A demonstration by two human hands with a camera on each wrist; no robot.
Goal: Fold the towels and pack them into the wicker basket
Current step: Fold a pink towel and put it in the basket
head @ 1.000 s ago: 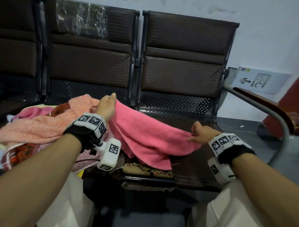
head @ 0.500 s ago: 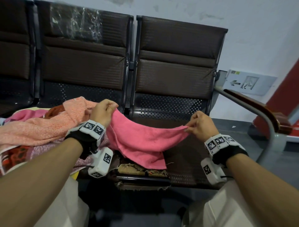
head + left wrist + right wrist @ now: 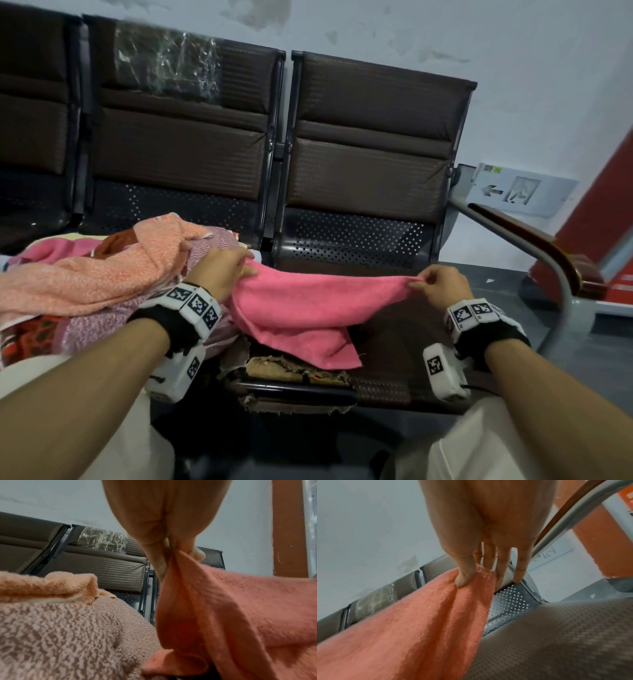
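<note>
Brown bench seat (image 3: 404,329), torn at its front edge, serves as your folding surface. Your left hand (image 3: 219,270) and right hand (image 3: 442,286) each pinch an end of the pink towel (image 3: 301,311), stretching its top edge so the rest hangs square over the seat's front-left corner. Unfolded towels (image 3: 85,284) are heaped on the seat to the left. Wicker basket: not visible.

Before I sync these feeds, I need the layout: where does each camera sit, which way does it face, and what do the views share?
Head: worn on the head, looking forward and down at both forearms, left hand, right hand and chairs.
Left wrist: looks along the left hand at its pinch and the towel pile.
Right wrist: looks along the right hand's fingers towards the chair backs.
Shared: all show the pink towel.
</note>
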